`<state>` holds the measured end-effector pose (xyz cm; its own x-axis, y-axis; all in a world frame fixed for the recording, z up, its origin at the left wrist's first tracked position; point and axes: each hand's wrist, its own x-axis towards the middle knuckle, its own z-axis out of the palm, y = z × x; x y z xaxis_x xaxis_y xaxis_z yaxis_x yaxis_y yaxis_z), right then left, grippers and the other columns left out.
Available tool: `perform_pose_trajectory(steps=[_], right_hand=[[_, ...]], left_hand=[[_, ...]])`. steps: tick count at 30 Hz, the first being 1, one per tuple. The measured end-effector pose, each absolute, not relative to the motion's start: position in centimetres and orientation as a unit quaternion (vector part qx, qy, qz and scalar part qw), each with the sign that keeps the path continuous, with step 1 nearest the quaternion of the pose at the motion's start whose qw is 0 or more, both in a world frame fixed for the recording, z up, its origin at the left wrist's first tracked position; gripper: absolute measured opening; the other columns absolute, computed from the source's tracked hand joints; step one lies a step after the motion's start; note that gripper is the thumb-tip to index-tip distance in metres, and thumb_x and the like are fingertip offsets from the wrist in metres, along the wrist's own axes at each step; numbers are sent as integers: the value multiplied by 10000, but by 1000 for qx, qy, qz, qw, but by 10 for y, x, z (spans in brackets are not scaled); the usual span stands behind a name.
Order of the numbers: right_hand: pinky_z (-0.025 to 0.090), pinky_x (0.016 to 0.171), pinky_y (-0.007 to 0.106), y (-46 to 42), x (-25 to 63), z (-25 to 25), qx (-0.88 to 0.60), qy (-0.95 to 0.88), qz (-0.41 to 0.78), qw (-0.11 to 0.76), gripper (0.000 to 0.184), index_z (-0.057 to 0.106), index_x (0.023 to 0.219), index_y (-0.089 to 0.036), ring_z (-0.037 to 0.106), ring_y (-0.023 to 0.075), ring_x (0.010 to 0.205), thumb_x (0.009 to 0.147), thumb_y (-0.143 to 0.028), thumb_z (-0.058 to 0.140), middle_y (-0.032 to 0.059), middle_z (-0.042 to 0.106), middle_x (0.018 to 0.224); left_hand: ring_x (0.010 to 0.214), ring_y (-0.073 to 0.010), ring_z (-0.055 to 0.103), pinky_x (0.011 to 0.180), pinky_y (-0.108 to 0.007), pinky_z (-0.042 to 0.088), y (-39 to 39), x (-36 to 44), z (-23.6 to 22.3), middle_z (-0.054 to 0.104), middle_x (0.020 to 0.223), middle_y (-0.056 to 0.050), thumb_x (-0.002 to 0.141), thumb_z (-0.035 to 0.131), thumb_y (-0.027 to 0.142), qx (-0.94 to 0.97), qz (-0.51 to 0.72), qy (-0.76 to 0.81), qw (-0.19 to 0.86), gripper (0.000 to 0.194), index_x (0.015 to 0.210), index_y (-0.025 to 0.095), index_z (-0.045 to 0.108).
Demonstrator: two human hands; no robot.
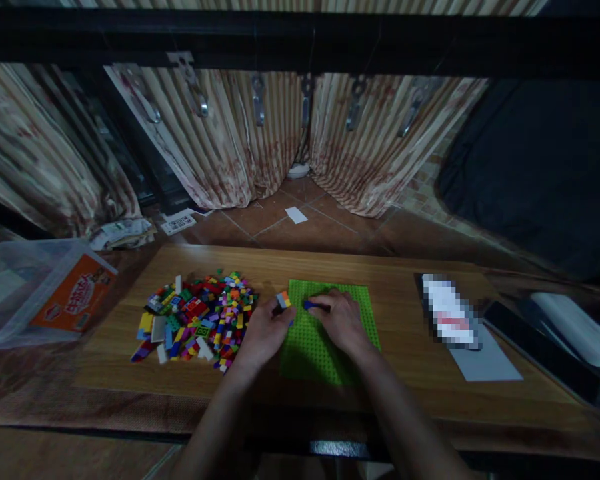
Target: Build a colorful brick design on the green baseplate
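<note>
The left hand (270,323) pinches bricks (283,299) at the baseplate (325,353)'s left edge; the right hand (341,319) grasps a partly hidden blue brick (308,305) near its far-left corner, contact unclear. A pile (195,317) lies toward the bench (405,373)'s left edge.

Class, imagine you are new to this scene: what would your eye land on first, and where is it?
Probably the bright green studded baseplate near the middle of the wooden table, with the right hand over it holding a dark blue piece. Next might come the heap of multicoloured plastic bricks on the table's left part, then the orange label on the clear plastic box at the far left.
</note>
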<state>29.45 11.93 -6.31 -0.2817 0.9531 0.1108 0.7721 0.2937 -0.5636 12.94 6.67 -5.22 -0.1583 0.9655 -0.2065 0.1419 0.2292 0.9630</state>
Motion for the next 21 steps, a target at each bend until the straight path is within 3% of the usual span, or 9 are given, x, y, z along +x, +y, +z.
perform_pose_trajectory(steps=[3,11,15,21], right_hand=[[403,851,362,117,298,-65,-540,-777,224,234,192,733,955,-316,561,212,916,778,-280,668,32,654,860],[449,835,340,103,314,-61,-532,-717,336,301,286,674,1089,-246,598,173,860,820,-297,590,36,679,930],[461,792,316,105,316,-61,-552,-677,339,349,217,715,922,-219,614,167,835,840,-335,550,44,684,921],[441,791,304,108,303,-63,-558,-701,288,337,139,739,799,-248,603,162,799,807,-311,615,22,675,830]], left_hand=[[615,-164,591,557,-246,419,65,129,-54,672,693,-21,751,613,381,452,436,626,462,265,888,175,710],[641,-170,619,561,-253,466,61,140,-44,673,732,-30,760,611,377,429,447,619,483,283,949,174,671],[714,-184,649,619,-277,507,65,143,-48,679,815,-44,764,613,394,383,479,620,488,283,938,171,627],[797,-203,656,678,-299,529,70,151,-53,673,833,-58,777,597,425,405,486,592,500,321,963,163,608]])
